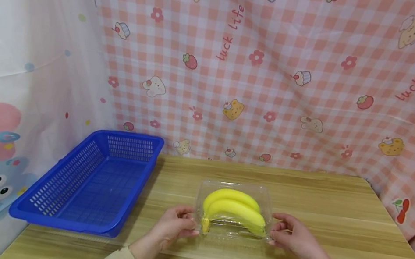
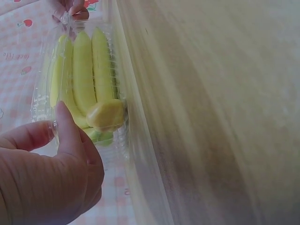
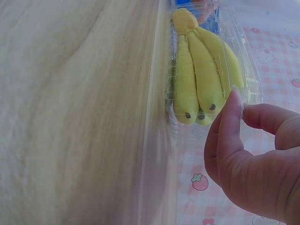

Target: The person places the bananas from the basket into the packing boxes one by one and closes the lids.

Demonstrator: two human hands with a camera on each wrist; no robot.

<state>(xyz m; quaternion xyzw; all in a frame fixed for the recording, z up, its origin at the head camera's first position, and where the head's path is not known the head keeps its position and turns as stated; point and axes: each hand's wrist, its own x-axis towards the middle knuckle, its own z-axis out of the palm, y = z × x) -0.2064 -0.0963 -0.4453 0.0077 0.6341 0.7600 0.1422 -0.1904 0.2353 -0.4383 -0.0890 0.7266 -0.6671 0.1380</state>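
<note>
A clear plastic clamshell box (image 1: 258,190) with a bunch of yellow bananas (image 1: 236,209) inside is between my two hands, low over the wooden table. My left hand (image 1: 177,224) pinches the rim on its left side between thumb and fingers. On the opposite side, my right hand (image 1: 293,236) pinches the rim the same way. The left wrist view shows the bananas' stem (image 2: 107,115) facing that hand, with a bit of green beneath it. Dark banana tips (image 3: 212,107) face my right hand in the right wrist view. Whether the box's base touches the table cannot be told.
A blue plastic basket (image 1: 126,206) with slotted sides stands on the table (image 1: 338,218) to the left. Behind the table hangs a pink checked cloth (image 1: 276,90) with cartoon prints. A white printed curtain (image 1: 49,94) closes off the left side.
</note>
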